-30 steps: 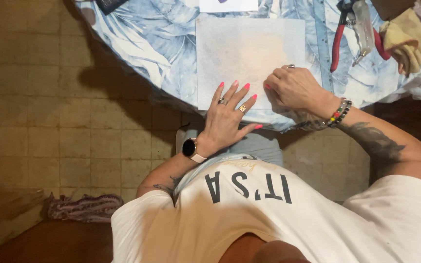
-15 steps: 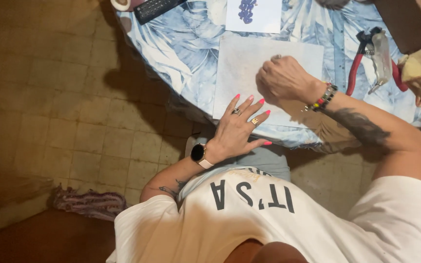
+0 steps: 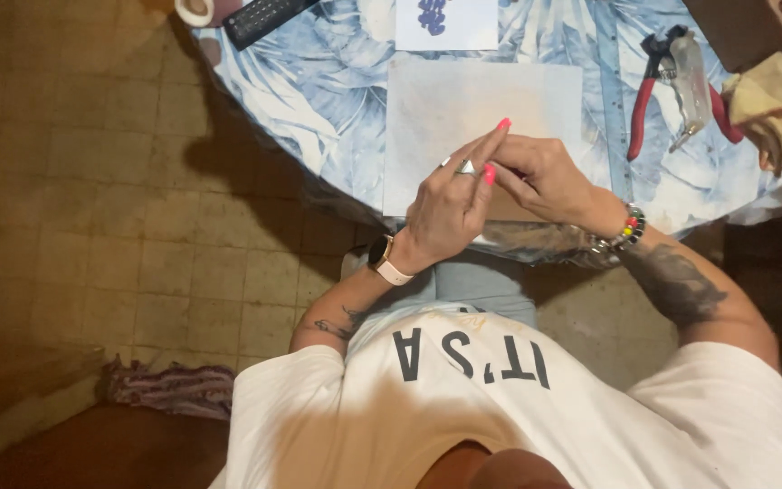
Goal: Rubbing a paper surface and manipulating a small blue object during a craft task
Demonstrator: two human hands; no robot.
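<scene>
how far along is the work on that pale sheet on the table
Early, by the look of it. Done: the pale sheet lies flat on the leaf-print tablecloth. In hand: the left hand and right hand meet over its near edge; anything pinched between them is hidden. Left: the sheet shows no marks or folds, and the red-handled pliers lie untouched.

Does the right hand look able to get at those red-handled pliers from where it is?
Probably yes. The right hand rests over the pale sheet, and the red-handled pliers lie just beyond it on the table, with bare tablecloth between them and nothing in the way.
</scene>
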